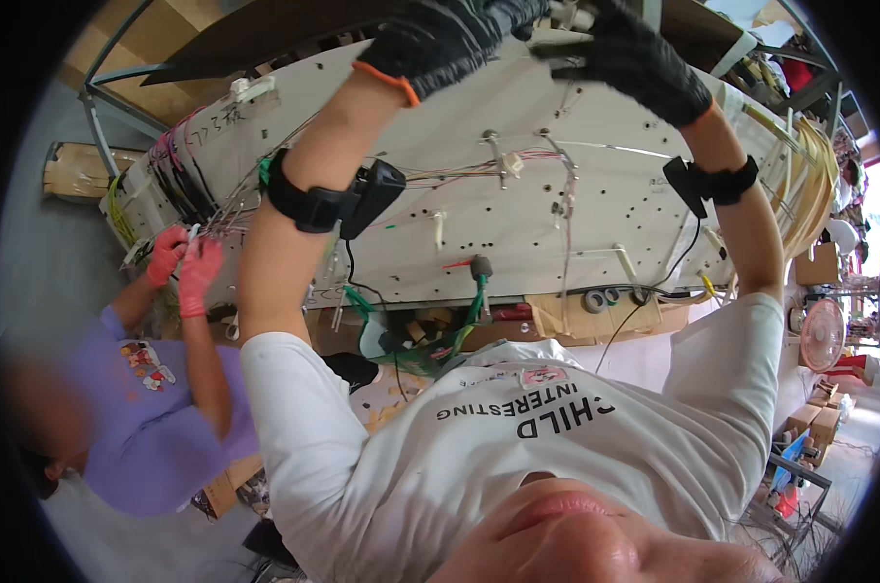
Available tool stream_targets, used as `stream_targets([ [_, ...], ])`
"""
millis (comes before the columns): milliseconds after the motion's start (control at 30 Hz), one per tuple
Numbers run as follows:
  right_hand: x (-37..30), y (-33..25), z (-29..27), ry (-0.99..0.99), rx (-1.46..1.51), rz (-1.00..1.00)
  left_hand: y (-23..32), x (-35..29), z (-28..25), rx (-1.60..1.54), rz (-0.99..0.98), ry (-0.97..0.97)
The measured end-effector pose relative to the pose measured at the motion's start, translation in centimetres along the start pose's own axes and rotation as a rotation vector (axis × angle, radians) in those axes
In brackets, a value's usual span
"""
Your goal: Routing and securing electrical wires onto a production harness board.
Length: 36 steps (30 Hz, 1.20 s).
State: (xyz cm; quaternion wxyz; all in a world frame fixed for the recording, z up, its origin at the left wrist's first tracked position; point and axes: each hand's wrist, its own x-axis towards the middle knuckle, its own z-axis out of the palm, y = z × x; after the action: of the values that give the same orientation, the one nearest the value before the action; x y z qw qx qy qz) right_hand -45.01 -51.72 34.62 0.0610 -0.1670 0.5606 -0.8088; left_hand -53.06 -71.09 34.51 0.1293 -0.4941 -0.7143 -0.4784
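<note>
Both my hands wear dark grey knitted gloves with orange cuffs and reach to the top edge of the view, over the far side of a large white board. The fingers of my left hand (450, 41) are drawn together, their tips partly cut off; what they hold does not show. Close by, my right hand (639, 63) is slightly blurred, its fingers stretched apart towards the left one. Between them a small white fitting (573, 17) shows at the edge. Coloured wires (450, 175) run across the board (411, 253) past several small upright posts (503, 155).
At the left, a co-worker in a purple shirt (158, 408) handles wires with pink gloves (197, 277). Pale cable bundles (809, 185) hang over the board's right end. Dark tape rolls (595, 299) lie along its near edge, beside a green mesh bag (411, 350). A pink fan (822, 335) stands far right.
</note>
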Motion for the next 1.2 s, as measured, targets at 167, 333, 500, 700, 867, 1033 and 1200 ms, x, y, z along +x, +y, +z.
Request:
stream_targets([
  [167,-2.4,2.6,-10.8,-0.110,-0.168,0.071,-3.8,-0.1,8.1,0.221,0.082,0.051],
  [333,-1.3,5.7,-14.3,0.077,-0.481,-0.024,-5.9,-1.1,11.3,-0.072,-0.259,0.020],
  [500,-0.1,6.5,-13.8,0.122,-0.769,-0.194,-6.1,-1.1,11.7,-0.054,-0.236,-0.071],
  [700,0.3,6.2,-14.8,0.026,-0.512,-0.123,-5.5,-1.3,11.6,0.602,-0.070,0.056],
  [867,0.6,6.3,-16.6,-0.013,-0.380,-0.035,-8.0,-3.5,12.3,0.689,0.134,0.206],
  [1033,0.4,6.6,-16.7,0.104,-0.373,0.055,-6.9,-3.8,13.1,0.868,0.039,0.207],
  [1200,0.4,6.1,-15.6,0.118,-0.425,0.063,-6.7,-3.5,13.4,0.769,-0.042,0.202],
])
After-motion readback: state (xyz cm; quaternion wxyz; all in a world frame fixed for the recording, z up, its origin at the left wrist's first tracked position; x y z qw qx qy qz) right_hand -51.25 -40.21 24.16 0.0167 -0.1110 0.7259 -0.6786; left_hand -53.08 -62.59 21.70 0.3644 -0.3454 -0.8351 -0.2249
